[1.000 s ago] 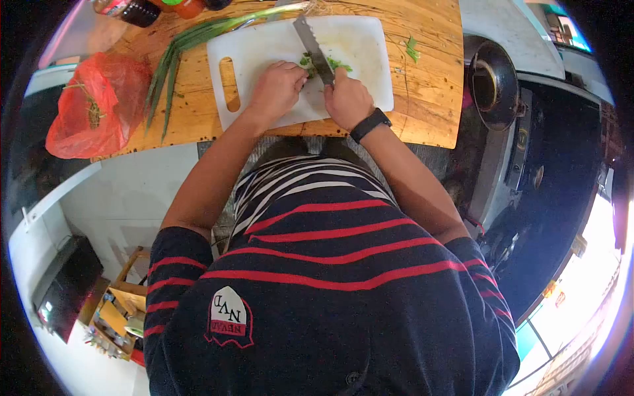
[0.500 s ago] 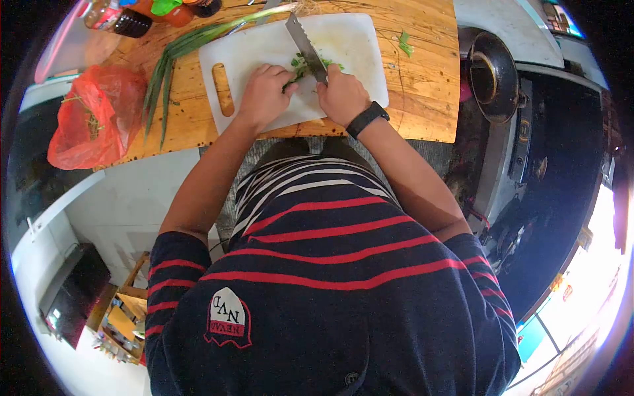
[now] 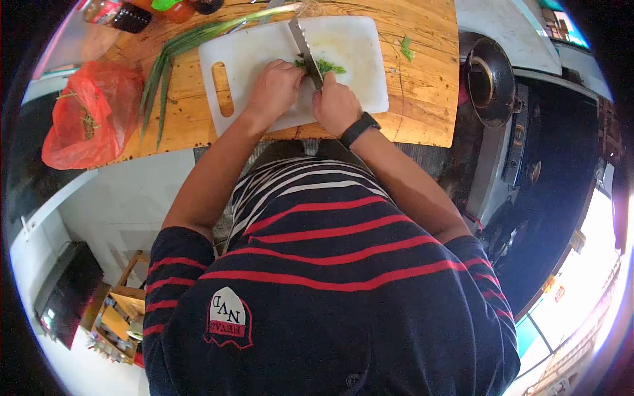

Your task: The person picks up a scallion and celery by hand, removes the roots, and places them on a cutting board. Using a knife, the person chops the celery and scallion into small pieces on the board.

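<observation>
My right hand (image 3: 337, 105), with a dark band on its wrist, is closed on the handle of a knife (image 3: 302, 43). The blade points away from me and stands over leafy green herbs (image 3: 331, 68) on a white cutting board (image 3: 247, 56). To the left of the blade, my left hand (image 3: 276, 87) is closed with curled fingers, pressing the herb bunch against the board. Cut leaves lie just right of the blade. Part of the bunch is hidden under my left fingers.
Long spring onions (image 3: 173, 51) lie along the board's left and far edges. A red plastic bag (image 3: 92, 125) sits at the table's left side. Jars (image 3: 129, 18) stand at the far left. A loose leaf (image 3: 407, 48) lies right of the board; a wok (image 3: 489, 82) is beyond the table.
My left hand has shifted right, closer to the blade. My right hand and the knife have moved slightly, and more cut leaves show right of the blade.
</observation>
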A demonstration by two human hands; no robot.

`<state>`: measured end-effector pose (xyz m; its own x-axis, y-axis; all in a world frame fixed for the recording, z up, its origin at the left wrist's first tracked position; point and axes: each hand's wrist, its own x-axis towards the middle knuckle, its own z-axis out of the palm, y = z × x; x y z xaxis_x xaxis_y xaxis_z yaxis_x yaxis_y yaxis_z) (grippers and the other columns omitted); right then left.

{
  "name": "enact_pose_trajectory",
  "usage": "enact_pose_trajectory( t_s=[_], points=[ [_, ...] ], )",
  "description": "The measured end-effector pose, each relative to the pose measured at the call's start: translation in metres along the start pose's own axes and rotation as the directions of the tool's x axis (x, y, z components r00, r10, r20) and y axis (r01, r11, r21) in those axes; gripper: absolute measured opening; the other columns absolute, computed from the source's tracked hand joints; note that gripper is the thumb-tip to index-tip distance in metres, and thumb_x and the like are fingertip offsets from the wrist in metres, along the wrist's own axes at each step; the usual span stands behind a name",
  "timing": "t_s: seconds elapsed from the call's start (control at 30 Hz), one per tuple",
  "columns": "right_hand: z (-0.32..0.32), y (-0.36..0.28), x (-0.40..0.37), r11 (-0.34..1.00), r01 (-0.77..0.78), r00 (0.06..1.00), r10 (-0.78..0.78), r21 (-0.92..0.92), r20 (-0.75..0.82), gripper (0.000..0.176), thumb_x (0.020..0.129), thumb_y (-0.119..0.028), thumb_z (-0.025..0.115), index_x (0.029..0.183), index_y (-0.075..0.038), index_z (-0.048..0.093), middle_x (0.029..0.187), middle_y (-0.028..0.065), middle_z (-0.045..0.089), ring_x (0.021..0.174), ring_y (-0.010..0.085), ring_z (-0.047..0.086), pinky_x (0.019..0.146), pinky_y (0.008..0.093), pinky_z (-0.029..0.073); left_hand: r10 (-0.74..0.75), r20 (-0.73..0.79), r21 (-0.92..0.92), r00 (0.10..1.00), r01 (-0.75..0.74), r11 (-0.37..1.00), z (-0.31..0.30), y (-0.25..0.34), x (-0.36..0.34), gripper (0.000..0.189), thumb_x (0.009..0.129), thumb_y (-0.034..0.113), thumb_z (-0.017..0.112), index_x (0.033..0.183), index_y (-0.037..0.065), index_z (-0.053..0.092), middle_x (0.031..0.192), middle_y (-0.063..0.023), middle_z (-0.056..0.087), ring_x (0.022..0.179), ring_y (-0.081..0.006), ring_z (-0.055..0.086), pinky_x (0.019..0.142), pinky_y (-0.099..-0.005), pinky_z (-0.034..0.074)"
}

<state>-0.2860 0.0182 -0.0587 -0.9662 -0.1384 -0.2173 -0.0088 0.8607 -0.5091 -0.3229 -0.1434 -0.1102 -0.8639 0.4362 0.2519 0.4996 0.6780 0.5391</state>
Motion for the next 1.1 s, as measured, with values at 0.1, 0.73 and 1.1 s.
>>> enact_pose_trajectory(
  t_s=[0.1, 0.73, 1.1],
  points=[
    [0.002, 0.003, 0.008, 1.000, 0.014, 0.998, -0.014, 0.006, -0.055, 0.023, 0.086, -0.016, 0.057, 0.095, 0.003, 0.047, 0.070, 0.0299, 0.062, 0.068, 0.0477, 0.063, 0.064, 0.0572, 0.050, -0.014, -0.008, 0.009, 1.000, 0.014, 1.000, 0.004, -0.002, 0.000, 0.011, 0.072, 0.003, 0.062, 0.081, 0.001, 0.068, 0.084, -0.0152, 0.067, 0.085, -0.0333, 0.062, 0.081, -0.0413, 0.051],
    [-0.006, -0.016, 0.006, 0.999, -0.042, 0.999, 0.040, -0.035, -0.036, 0.022, 0.086, -0.016, 0.058, 0.094, 0.002, 0.049, 0.073, 0.0295, 0.063, 0.071, 0.0491, 0.063, 0.068, 0.0577, 0.050, -0.032, 0.102, 0.061, 0.994, 0.026, 0.998, -0.004, -0.005, 0.004, 0.017, 0.072, 0.004, 0.067, 0.089, 0.001, 0.069, 0.090, -0.0164, 0.068, 0.088, -0.0358, 0.063, 0.082, -0.0427, 0.051],
    [0.006, -0.009, 0.009, 0.999, -0.015, 0.999, 0.013, -0.049, -0.039, 0.023, 0.087, -0.018, 0.057, 0.095, 0.002, 0.047, 0.073, 0.0290, 0.063, 0.070, 0.0471, 0.064, 0.066, 0.0570, 0.050, -0.007, 0.046, 0.017, 0.999, 0.006, 1.000, 0.004, -0.012, 0.000, 0.017, 0.074, 0.006, 0.065, 0.090, 0.002, 0.068, 0.091, -0.0160, 0.068, 0.091, -0.0358, 0.062, 0.083, -0.0433, 0.051]
  ],
)
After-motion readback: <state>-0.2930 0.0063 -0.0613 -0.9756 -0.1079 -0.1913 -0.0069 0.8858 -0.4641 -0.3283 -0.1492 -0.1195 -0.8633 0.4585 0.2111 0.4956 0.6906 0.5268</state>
